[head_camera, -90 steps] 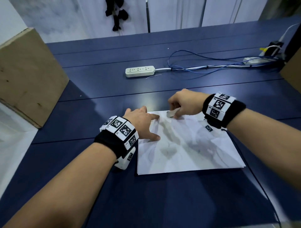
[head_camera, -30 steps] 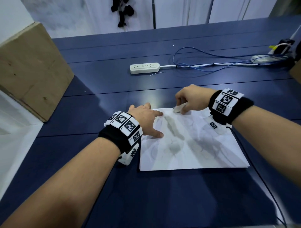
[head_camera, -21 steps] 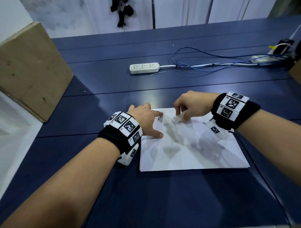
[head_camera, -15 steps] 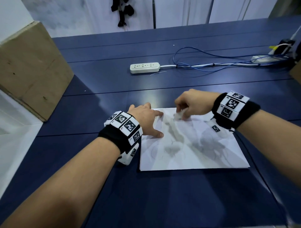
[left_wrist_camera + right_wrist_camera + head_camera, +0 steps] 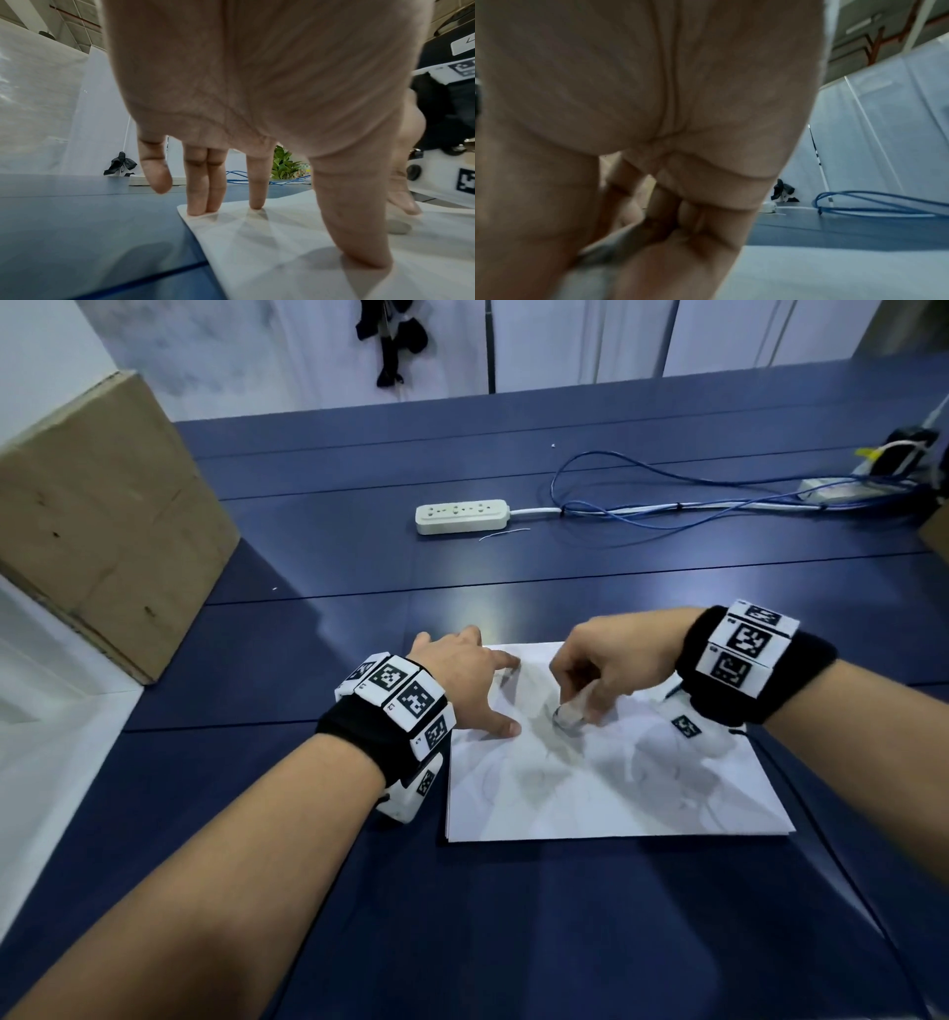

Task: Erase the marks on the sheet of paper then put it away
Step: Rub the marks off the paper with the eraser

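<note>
A white sheet of paper [image 5: 606, 788] lies flat on the dark blue table [image 5: 462, 916], with faint grey pencil marks across its middle. My left hand [image 5: 477, 690] presses the sheet's far left corner with spread, straight fingers [image 5: 254, 182]; the paper [image 5: 295, 253] shows under them in the left wrist view. My right hand [image 5: 606, 670] pinches a small white eraser [image 5: 570, 715] and holds its tip down on the sheet, near its upper middle. In the blurred right wrist view the curled fingers [image 5: 693, 223] grip the grey-smudged eraser [image 5: 608, 253].
A white power strip [image 5: 462, 516] with blue and white cables [image 5: 693, 505] lies across the far side of the table. A brown cardboard box [image 5: 102, 531] stands at the left edge. More plugs [image 5: 893, 454] sit at the far right.
My right hand has moved the eraser from the sheet's far edge toward me, down onto the middle marks. The left hand has stayed pressed on the corner.
</note>
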The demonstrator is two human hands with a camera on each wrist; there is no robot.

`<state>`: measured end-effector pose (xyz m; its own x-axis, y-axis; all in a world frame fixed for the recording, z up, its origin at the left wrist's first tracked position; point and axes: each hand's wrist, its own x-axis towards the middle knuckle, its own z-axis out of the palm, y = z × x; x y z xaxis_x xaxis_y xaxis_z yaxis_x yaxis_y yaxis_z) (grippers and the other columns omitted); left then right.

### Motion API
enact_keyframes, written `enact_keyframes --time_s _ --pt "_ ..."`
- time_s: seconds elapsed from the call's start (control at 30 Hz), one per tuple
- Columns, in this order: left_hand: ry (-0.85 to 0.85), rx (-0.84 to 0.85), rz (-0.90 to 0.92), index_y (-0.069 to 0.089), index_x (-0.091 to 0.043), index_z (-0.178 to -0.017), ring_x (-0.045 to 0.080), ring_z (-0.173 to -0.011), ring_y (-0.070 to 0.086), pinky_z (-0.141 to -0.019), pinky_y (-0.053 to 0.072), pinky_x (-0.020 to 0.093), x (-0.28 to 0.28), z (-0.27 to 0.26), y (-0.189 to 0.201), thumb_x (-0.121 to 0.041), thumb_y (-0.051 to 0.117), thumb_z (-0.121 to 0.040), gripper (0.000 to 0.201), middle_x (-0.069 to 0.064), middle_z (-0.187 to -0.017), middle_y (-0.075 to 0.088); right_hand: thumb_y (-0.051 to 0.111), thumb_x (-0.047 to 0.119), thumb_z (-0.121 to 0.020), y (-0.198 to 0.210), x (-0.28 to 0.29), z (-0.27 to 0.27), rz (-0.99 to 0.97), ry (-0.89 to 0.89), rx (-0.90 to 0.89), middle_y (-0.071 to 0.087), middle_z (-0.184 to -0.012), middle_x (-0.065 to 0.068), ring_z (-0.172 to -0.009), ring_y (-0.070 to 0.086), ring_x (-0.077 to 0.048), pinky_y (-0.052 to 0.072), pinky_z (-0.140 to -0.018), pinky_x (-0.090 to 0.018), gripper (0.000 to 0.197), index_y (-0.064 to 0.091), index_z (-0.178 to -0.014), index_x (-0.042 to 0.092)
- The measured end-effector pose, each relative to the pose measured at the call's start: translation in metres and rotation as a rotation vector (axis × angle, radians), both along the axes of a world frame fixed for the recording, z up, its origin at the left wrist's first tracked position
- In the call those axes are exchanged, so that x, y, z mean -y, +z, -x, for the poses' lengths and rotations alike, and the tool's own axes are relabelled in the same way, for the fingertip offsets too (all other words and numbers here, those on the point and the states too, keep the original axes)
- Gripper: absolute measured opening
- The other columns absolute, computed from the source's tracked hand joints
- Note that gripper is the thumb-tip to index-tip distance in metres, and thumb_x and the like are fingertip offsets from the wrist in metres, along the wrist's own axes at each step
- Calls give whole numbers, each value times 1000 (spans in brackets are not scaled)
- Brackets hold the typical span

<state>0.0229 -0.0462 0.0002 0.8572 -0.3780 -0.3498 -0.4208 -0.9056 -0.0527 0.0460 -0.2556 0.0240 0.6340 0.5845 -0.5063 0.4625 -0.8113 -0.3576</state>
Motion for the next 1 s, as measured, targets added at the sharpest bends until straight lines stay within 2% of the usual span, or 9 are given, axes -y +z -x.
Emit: enact_keyframes --time_s 0.07,0.2,0.3,0.37,0.47,0.57,0.7,0.9,1.0 --pt "1 2 1 33 -46 -145 22 -109 50 -93 33 44 1 0 -1 -79 58 -71 85 -3 -104 33 77 20 -70 -1 -4 -4 25 14 90 69 -70 8 -72 63 -11 50 -67 -30 19 68 -86 26" --pt "6 -2 11 35 -47 -143 21 -107 51 -94 33 44 0 1 1 -79 59 -71 82 -3 -105 34 75 35 -72 -1 -8 -32 -45 -175 340 65 -79 5 -81 60 -21 47 -66 -30 20 66 -87 25" --pt "2 -2 19 35 -46 -143 21 -109 50 -92 33 43 -1 1 0 -79 59 -71 83 -3 -104 34 78 30 -72 -5 -4 -26 -66 -123 294 64 -76 7 -77 60 -19 46 -67 -29 19 65 -85 26" --pt "-3 0 31 34 -45 -145 20 -109 49 -90 32 43 -1 1 0 -79 58 -71 85 -4 -104 33 81 25 -70 -6 -3 -9 -62 -40 144 66 -75 7 -73 60 -14 48 -68 -29 20 65 -81 29" --pt "-5 -11 63 37 -35 -146 19 -109 50 -92 34 40 -5 4 3 -78 61 -69 91 -5 -107 38 81 26 -69 -8 -4 0 -62 -22 33 72 -76 7 -72 65 -11 52 -67 -28 19 66 -80 29" --pt "2 -47 91 38 -26 -146 17 -115 50 -98 35 37 -19 6 8 -74 72 -62 102 -8 -122 45 79 30 -70 -8 -4 -15 -57 -86 128 69 -71 8 -71 64 -12 47 -60 -26 18 68 -84 28" --pt "-13 -73 80 36 -27 -148 14 -122 47 -103 33 37 -26 10 13 -71 77 -59 107 -10 -131 44 77 31 -71 -7 -3 -29 -80 -232 347 63 -79 9 -82 59 -19 44 -65 -28 20 66 -87 27" --pt "-6 -85 83 35 -25 -150 13 -123 46 -103 31 37 -24 11 14 -68 77 -62 106 -10 -133 41 79 23 -70 -6 -1 2 -44 -38 68 70 -74 7 -72 63 -14 51 -64 -31 18 67 -82 28" --pt "-1 -90 77 34 -25 -150 13 -124 46 -102 30 37 -23 12 14 -67 78 -63 106 -10 -135 40 79 28 -69 -6 0 -9 -19 -107 207 65 -74 11 -73 59 -11 45 -64 -28 20 67 -85 30"
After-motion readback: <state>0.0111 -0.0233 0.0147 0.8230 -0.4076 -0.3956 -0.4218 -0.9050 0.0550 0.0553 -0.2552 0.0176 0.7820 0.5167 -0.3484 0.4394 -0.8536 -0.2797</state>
